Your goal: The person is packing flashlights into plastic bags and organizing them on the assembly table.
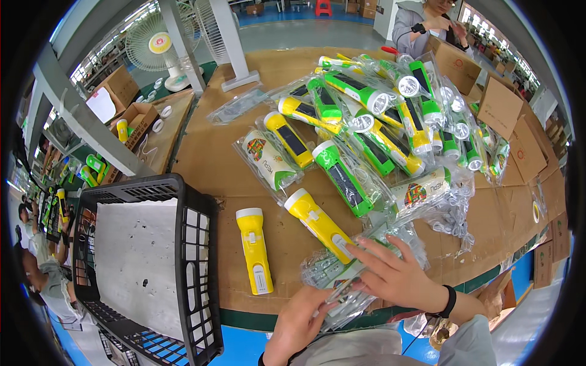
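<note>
Near the table's front edge, my left hand [299, 320] pinches the edge of a clear plastic bag [351, 311]. My right hand [397, 274] is at the same bag, thumb and forefinger closed at its edge and the other fingers spread. Beneath them lies a pile of clear bags with green print. A yellow flashlight [317, 222] with a white head rim lies unbagged, its tail end by my right fingertips. Left of it is a second yellow flashlight [254, 250]. A bagged green flashlight [345, 177] with a dark panel lies beyond.
A heap of bagged green and yellow flashlights [366, 110] covers the far middle. White cables [452, 213] lie in bags to the right. At left stands a black crate [183, 262] with a white liner. Cardboard boxes [458, 64], a fan [160, 46] and a person [421, 27] are further back.
</note>
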`<action>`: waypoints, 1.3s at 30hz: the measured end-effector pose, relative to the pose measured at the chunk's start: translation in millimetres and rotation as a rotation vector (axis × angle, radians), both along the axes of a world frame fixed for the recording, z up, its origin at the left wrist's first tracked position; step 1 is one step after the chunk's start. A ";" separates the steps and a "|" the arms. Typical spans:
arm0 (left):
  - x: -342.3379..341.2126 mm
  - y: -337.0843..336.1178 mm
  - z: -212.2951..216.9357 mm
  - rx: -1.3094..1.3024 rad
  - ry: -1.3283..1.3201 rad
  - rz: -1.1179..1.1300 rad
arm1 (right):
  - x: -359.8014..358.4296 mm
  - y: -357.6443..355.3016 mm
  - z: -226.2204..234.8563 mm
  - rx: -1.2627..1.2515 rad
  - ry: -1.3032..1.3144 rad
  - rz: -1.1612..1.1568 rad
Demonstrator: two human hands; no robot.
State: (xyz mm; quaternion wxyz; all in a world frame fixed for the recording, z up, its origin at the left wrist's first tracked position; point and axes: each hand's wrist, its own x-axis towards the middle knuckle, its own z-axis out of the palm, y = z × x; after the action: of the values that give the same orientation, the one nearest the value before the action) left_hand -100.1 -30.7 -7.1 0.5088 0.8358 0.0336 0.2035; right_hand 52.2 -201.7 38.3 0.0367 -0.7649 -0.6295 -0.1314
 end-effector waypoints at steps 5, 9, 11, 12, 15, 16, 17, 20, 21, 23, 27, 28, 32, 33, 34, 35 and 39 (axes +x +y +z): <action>-9.5 1.8 5.9 0.208 0.100 -0.177 | 15.8 -1.6 11.7 0.025 0.082 -0.122; -19.4 2.5 -6.6 0.018 0.051 0.088 | 48.2 -9.7 15.6 0.014 0.422 -0.189; -21.5 6.2 4.0 -0.226 -0.108 0.261 | 55.6 -9.8 19.0 0.231 1.255 -0.057; -23.4 10.7 3.2 -0.226 -0.109 0.265 | 53.8 -5.7 16.6 0.228 1.255 -0.053; -26.6 22.0 -6.5 -0.313 -0.184 0.276 | 60.4 0.8 2.9 0.851 1.557 -0.238; -29.0 20.4 -7.0 -0.312 -0.185 0.277 | 68.9 5.8 -0.8 0.851 1.557 -0.237; -31.0 18.6 -6.0 -0.247 -0.199 0.232 | 77.8 12.3 -3.1 0.717 1.481 -0.313; -29.6 11.7 3.8 -0.003 -0.217 0.156 | 94.9 42.2 -32.3 0.559 1.413 -0.241; -26.5 10.4 5.2 0.122 -0.226 0.023 | 94.2 56.6 -35.2 0.531 1.416 -0.109; -27.4 8.1 4.5 0.240 -0.110 -0.200 | 88.0 82.2 -10.9 0.282 1.157 -0.167; -24.8 -4.9 -1.8 0.225 -0.006 -0.354 | 99.5 105.1 -13.8 -0.168 0.797 -0.158; -25.3 -6.7 -4.1 0.227 -0.010 -0.367 | 98.4 109.4 -15.2 -0.290 0.669 -0.145; -30.1 -9.6 1.7 0.173 0.057 -0.382 | 82.0 122.1 -23.2 -0.314 0.573 -0.108; -31.6 -9.5 2.9 0.179 0.092 -0.392 | 78.4 122.0 -19.7 -0.306 0.548 -0.119; -35.1 -10.6 3.4 0.180 0.091 -0.399 | 78.8 117.4 -16.7 -0.304 0.549 -0.126; -39.5 -11.3 3.0 0.218 0.170 -0.394 | 82.1 113.0 -15.4 -0.200 0.702 -0.195; -45.0 4.1 0.5 0.208 0.300 -0.401 | 93.9 79.9 -11.1 0.476 1.648 -0.095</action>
State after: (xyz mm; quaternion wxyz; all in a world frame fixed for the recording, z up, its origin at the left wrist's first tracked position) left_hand -145.1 -26.6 -6.6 0.4396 0.8944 -0.0785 -0.0250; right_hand 146.1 -121.7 27.2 0.6362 -0.6138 -0.3248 0.3361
